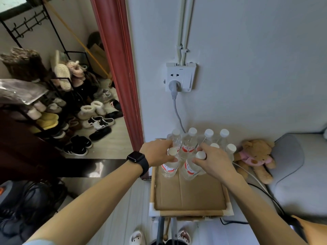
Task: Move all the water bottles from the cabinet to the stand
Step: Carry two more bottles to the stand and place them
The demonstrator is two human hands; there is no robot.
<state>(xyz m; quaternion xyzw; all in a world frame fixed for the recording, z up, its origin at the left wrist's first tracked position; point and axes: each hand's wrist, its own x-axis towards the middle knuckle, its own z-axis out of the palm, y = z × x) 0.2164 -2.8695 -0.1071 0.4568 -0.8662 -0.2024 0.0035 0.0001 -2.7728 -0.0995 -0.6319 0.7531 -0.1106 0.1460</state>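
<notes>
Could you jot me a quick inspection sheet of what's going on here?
Surface: cardboard-lined stand tray, near half bare.
Job's things: eight capped water bottles clustered at the far end by the wall.
Clutter: teddy bear beside the stand.
Hands: left hand and right hand each on a front bottle.
Cables: grey plug cord from the wall socket; more cords on the right.
Surroundings: shoe rack through the doorway.

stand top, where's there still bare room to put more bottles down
The near half of the stand is bare cardboard, bordered by the front rim and the two front bottles that the left hand and right hand grip. The far half against the wall is crowded with water bottles.
</notes>
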